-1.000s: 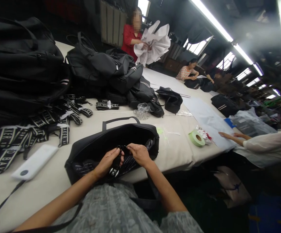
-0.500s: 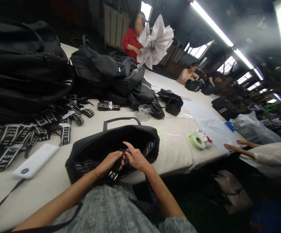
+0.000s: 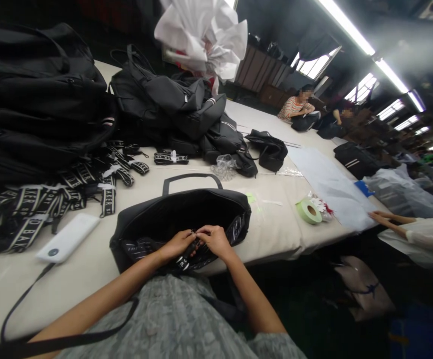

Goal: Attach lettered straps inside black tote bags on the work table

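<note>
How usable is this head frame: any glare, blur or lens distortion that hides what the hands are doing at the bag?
Head view: ceiling strip lights blow out with a hazy smear at upper right; the white paper bundle is motion-blurred; wide-angle bending curves the cream table edge. The left hand and right hand stay sharp, pinching a small black strap at the open black fabric bag, whose dim interior hides detail.

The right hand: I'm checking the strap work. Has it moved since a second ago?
Yes. The right hand has slid left along the black bag's opening, and its fingertips now meet the left hand on the strap clip.
</note>
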The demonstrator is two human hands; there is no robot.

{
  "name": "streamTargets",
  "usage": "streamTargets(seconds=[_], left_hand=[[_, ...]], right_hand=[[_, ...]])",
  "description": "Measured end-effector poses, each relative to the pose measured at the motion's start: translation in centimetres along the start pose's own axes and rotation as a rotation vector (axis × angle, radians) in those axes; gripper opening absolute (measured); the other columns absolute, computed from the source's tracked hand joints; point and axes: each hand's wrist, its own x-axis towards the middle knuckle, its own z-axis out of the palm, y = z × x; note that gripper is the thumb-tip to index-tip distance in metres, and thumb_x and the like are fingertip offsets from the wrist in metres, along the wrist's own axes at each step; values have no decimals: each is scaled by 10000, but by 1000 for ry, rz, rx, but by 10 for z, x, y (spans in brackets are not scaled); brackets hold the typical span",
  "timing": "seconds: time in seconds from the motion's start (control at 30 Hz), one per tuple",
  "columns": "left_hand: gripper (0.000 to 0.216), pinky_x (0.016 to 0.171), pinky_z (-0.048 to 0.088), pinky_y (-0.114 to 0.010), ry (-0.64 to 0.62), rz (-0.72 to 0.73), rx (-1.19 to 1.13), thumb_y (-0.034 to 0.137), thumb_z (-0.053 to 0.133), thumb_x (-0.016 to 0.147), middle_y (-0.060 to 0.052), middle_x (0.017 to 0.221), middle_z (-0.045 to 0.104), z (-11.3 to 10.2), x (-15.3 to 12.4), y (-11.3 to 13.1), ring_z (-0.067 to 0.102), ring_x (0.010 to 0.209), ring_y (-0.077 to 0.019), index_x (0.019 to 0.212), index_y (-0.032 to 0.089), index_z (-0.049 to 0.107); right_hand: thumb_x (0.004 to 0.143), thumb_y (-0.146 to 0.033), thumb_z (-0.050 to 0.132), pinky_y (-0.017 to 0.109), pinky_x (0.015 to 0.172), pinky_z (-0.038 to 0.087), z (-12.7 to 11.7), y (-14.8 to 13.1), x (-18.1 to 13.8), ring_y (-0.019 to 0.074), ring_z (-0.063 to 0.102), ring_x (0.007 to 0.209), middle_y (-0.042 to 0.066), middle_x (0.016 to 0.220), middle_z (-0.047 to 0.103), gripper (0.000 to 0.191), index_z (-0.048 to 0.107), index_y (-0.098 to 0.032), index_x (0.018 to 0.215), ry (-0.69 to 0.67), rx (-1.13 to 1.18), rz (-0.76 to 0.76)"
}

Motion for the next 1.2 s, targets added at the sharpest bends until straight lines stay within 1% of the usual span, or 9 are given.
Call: streamTargets(seconds=[0.17,0.27,0.37,0.5,0.67,0.8,0.9,1.07,1.2], left_hand=[[435,539,512,-325,9,3,32,590,619,689,-32,622,645,-1,1,-3,615,523,-198,787,175,532],[410,539,511,-348,19,13,61,567,582,721,-39,621,641,1,6,-5,615,524,-217,824,171,550],[313,581,500,-358,59,57,145,470,621,710,-67,620,634,0,15,-5,630,605,-260,748,161,589],[152,793,481,-379,160,132,289,312,669,673,-126,817,679,-6,20,-3,628,908,-331,702,167,633],[95,953,391,-431,238,117,425,244,639,678,-137,930,699,-18,2,-5,602,1018,-360,747,191,678],[109,923,390,-435,232,72,445,221,670,606,-121,831,714,-26,-3,-5,622,958,-379,712,215,691],[119,889,413,-412,217,41,399,225,672,556,-104,811,722,-28,4,-3,627,942,-367,674,223,687],[217,711,457,-335,138,-5,248,268,608,572,-69,764,711,-25,12,9,635,774,-273,745,178,705],[262,593,427,-268,129,9,93,309,561,611,-28,702,652,-27,9,27,579,655,-191,793,155,669]], right_hand=[[781,-189,665,260,660,485,-2,2,4,151,618,702,8,755,651,40,701,-190,764,-5,-102,-37],[795,-163,658,326,870,463,3,-18,10,196,578,993,43,1027,639,69,682,-209,748,134,-248,-171],[844,-163,591,373,962,432,17,-38,26,197,569,1022,30,1003,660,87,623,-220,786,114,-252,-254],[877,-217,512,289,629,535,46,-35,55,148,621,600,-15,668,635,66,491,-206,815,-90,179,-14],[844,-233,513,248,481,497,64,2,62,139,574,494,3,638,606,53,512,-180,835,208,253,161],[823,-216,523,330,743,530,55,14,45,189,610,770,59,838,635,92,597,-181,865,439,135,84],[824,-218,535,373,961,432,41,12,41,219,555,976,92,977,624,81,610,-192,840,597,61,35],[840,-281,534,342,998,389,7,2,64,208,516,1032,105,1070,576,105,593,-193,843,752,66,1],[803,-323,579,331,922,439,-18,1,93,194,553,916,57,929,627,134,607,-193,823,741,170,12]])
